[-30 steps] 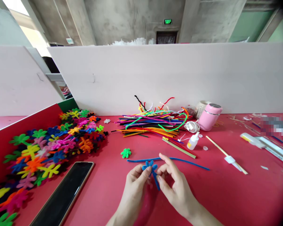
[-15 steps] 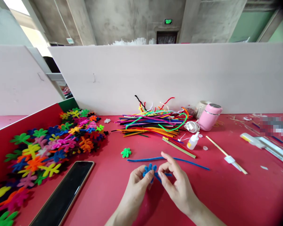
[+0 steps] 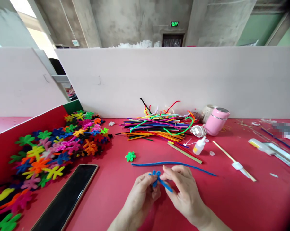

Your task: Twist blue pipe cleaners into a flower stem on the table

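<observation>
A small blue pipe-cleaner flower [image 3: 155, 178] with looped petals is pinched between the thumb and fingers of my left hand [image 3: 142, 192]. From it a loose blue tail slants down to the right. My right hand [image 3: 184, 189] is curled at the flower's right side, its fingertips at a petal and its thumb by the tail; part of the contact is hidden. Just beyond both hands lies a long blue pipe cleaner [image 3: 175, 163]. A finished-looking green pipe-cleaner flower [image 3: 130, 156] rests farther left on the red table.
Many coloured pipe-cleaner flowers [image 3: 39, 165] are heaped at left, by a phone [image 3: 67, 192]. Bundled pipe cleaners [image 3: 156, 126] lie at the back. Rightward stand a white glue bottle [image 3: 199, 146] and a pink flask [image 3: 217, 122], with a wooden stick [image 3: 224, 153] nearby. A white partition [image 3: 145, 80] closes the back.
My right hand's raised index finger has curled down toward the flower. The loose tail now points lower right, and the flower has turned slightly in my left hand. The view shifted a little.
</observation>
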Tool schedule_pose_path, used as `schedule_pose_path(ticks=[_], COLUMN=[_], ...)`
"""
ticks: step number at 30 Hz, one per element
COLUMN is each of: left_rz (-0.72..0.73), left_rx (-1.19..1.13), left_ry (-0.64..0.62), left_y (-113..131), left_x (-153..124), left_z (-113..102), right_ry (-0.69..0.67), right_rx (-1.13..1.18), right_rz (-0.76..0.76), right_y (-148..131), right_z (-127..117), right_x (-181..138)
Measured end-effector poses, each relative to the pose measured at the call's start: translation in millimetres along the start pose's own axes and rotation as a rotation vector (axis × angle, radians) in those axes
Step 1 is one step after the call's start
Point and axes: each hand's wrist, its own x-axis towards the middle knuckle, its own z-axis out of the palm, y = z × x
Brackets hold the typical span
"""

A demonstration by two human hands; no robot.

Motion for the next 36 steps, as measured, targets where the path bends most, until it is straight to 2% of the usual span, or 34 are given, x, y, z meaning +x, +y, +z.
schedule_pose_path(ticks=[13, 19, 26, 30, 36], left_rz=[-0.047, -0.029, 0.084, 0.159, 0.302], left_rx=[-0.030, -0.037, -0.016, 0.132, 0.418], left_ry=[-0.047, -0.026, -0.005, -0.001, 0.061], left_y=[0, -1, -2, -4, 0], left_x=[-4, -5, -7, -6, -7], left_z=[3, 6, 7, 5, 12], right_ry=[-0.004, 0.011, 0.020, 0.070, 0.107], right_rx=[-0.032, -0.040, -0.028, 0.058, 0.351], right_rz=[-0.062, -0.073, -0.030, 0.077, 0.491], right_y=[-1, 0, -1, -3, -10], right_z=[-3, -3, -3, 1, 7], right_x=[-1, -3, 0, -1, -2])
